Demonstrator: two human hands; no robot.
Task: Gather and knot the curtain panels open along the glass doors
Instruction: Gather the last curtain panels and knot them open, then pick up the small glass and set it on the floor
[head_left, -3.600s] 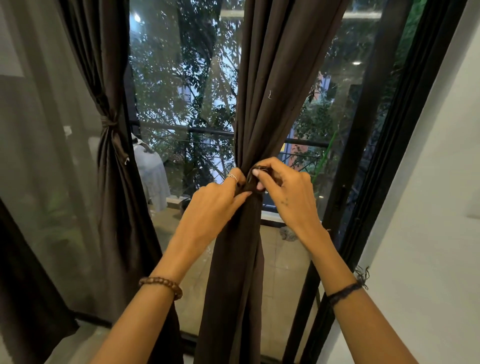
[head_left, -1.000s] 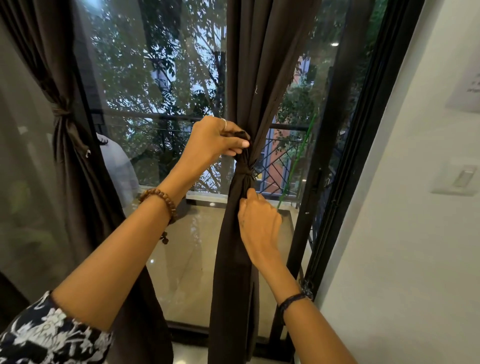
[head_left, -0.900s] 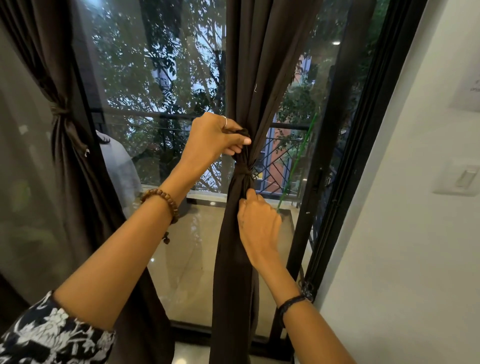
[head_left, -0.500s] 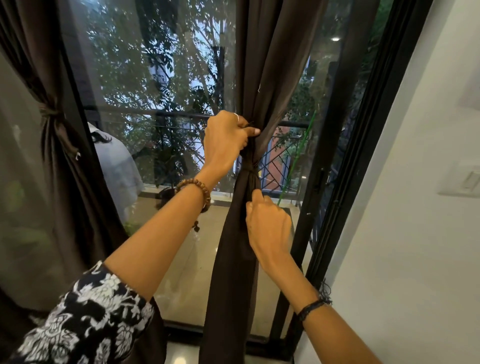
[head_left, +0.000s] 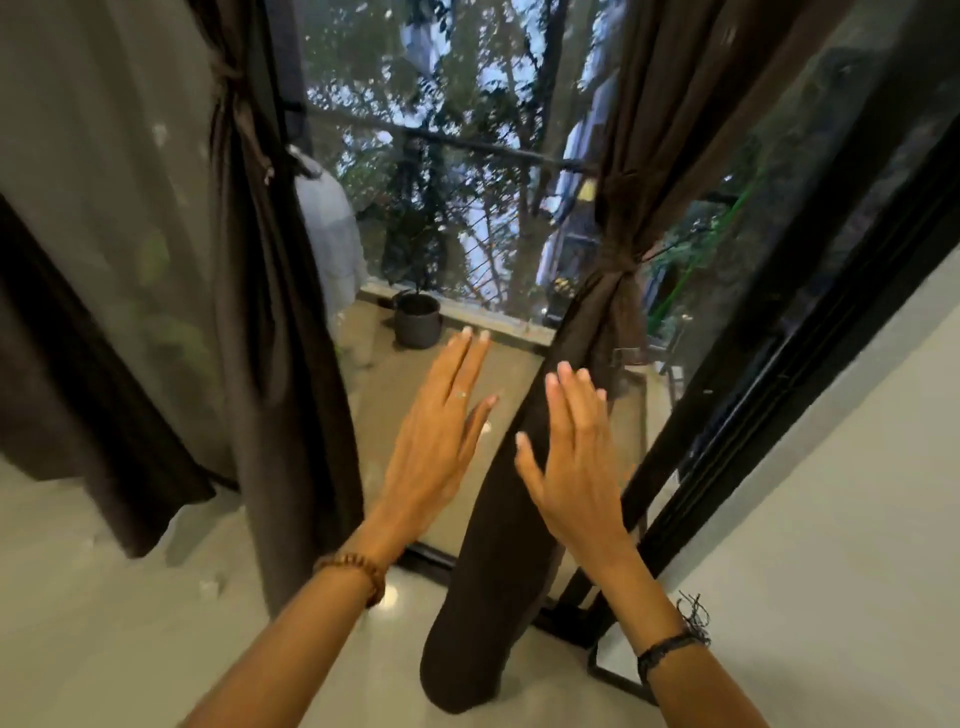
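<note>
A dark brown curtain panel (head_left: 524, 509) hangs in front of the glass door, cinched by a knot (head_left: 615, 260) about halfway up. Its lower length drops to the floor between my arms. My left hand (head_left: 441, 426) is held flat with straight fingers, left of the panel and apart from it. My right hand (head_left: 571, 447) is also flat and spread, in front of the panel's right side; I cannot tell if it touches the cloth. A second dark curtain panel (head_left: 275, 322) hangs knotted at the left.
The black door frame (head_left: 779, 374) runs diagonally at the right, next to a white wall (head_left: 857, 493). A sheer curtain (head_left: 104, 182) covers the glass at far left. Outside stand a dark pot (head_left: 417, 318), a railing and trees. Glossy pale floor lies below.
Both hands have let go of the knot and cloth and dropped lower with fingers straightened. The view has tilted down and pulled back, showing the floor and the panel's hem.
</note>
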